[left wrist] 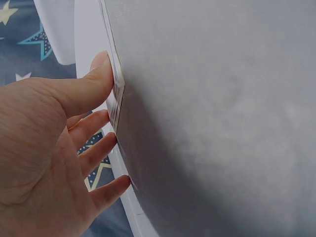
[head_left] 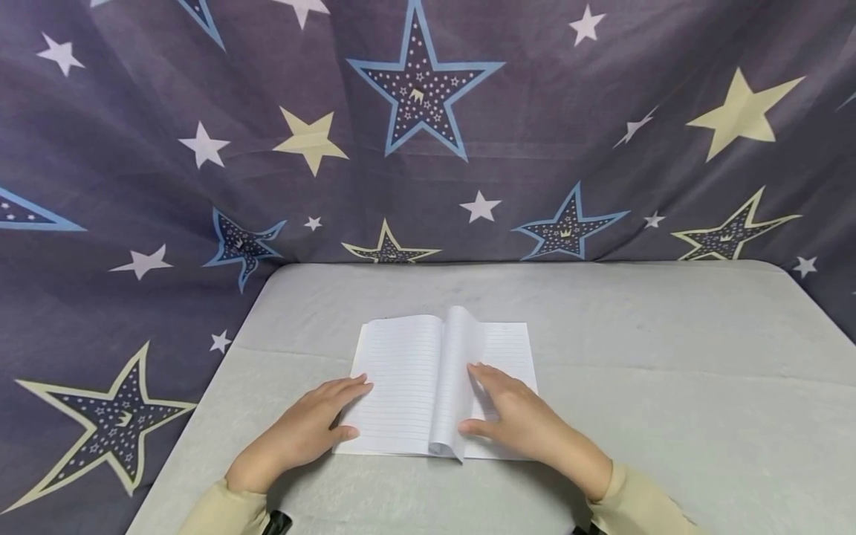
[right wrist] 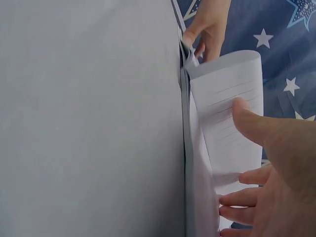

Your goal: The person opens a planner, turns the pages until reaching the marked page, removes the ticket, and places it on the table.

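Observation:
An open notebook (head_left: 401, 386) with lined white pages lies on the table. One page (head_left: 457, 379) stands up near the middle, curling over toward the left. My right hand (head_left: 518, 416) is on the right half, its thumb and fingertips against that lifted page. The right wrist view shows the thumb (right wrist: 242, 111) on the lined side of the page, the other fingers spread lower at the paper. My left hand (head_left: 304, 427) rests at the notebook's left edge. Seen from the left wrist, the thumb lies on top and the fingers (left wrist: 101, 148) spread along the edge.
The notebook sits on a table covered in pale grey cloth (head_left: 669, 401). Behind the table and down its left side hangs a dark curtain (head_left: 535, 134) printed with stars.

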Demonstrator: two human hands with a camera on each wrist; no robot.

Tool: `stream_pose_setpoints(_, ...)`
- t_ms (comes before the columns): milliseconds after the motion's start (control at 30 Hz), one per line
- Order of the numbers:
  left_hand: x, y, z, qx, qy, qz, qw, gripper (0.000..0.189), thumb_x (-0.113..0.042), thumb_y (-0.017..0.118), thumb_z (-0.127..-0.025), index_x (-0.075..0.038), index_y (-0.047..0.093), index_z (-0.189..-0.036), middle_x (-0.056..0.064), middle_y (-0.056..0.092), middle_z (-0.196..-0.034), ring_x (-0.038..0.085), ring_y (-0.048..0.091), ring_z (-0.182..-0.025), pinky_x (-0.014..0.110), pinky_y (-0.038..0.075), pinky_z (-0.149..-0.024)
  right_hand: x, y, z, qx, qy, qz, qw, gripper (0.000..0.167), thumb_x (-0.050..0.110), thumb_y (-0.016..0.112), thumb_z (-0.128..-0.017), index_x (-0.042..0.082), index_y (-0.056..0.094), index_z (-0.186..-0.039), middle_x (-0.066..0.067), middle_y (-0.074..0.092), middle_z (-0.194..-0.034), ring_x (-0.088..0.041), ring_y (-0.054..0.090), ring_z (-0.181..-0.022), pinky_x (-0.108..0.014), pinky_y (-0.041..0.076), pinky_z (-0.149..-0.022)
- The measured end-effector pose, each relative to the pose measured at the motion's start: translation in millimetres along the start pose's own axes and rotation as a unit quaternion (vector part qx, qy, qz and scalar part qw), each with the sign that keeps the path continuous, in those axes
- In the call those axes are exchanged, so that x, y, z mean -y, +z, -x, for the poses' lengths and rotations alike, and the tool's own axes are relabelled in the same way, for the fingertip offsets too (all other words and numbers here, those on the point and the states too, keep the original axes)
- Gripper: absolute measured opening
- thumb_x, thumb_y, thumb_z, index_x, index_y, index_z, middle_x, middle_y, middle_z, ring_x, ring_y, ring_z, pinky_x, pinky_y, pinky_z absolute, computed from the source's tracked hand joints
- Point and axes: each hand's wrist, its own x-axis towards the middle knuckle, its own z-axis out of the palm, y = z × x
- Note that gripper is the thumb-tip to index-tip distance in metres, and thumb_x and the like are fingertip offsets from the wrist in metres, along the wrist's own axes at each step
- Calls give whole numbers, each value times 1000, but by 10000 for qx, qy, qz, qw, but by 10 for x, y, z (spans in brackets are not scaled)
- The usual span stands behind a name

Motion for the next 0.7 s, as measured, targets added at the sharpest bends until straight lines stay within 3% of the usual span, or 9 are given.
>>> stream_pose_setpoints(267,-6,-15,-2,-48,30,61,10000,61,-20,74,-88,-9,51,-144,11,44,-151,38,42,-136,60,34,-109,214,134,-127,103,-445,-267,9986,88,45,72,-88,0,32,-153,-17,37,-154,-35,37,-140,-51,32,-114)
stream_pose_setpoints(433,37,-37,10,-75,58,125,9999,58,-22,74,-89,-9,54,-141,10,46,-150,37,43,-135,59,36,-107,378,230,-183,130,-779,-379,9962,80,43,69,-91,4,35,-152,-16,37,-155,-32,37,-141,-48,33,-114)
stream_pose_setpoints(567,98,-73,22,-282,-2,79,9996,52,-20,72,-91,-7,57,-139,12,51,-145,37,47,-132,57,38,-107,494,298,-188,295,-886,-222,9954,75,44,66,-93,8,38,-152,-12,38,-156,-29,37,-141,-48,34,-114)
stream_pose_setpoints(700,159,-120,49,-424,-259,141,9987,45,-18,67,-94,-6,58,-137,13,57,-140,36,51,-129,56,40,-105,559,355,-187,511,-1045,145,9931,67,40,66,-95,8,44,-149,-12,43,-152,-27,40,-140,-45,34,-114)
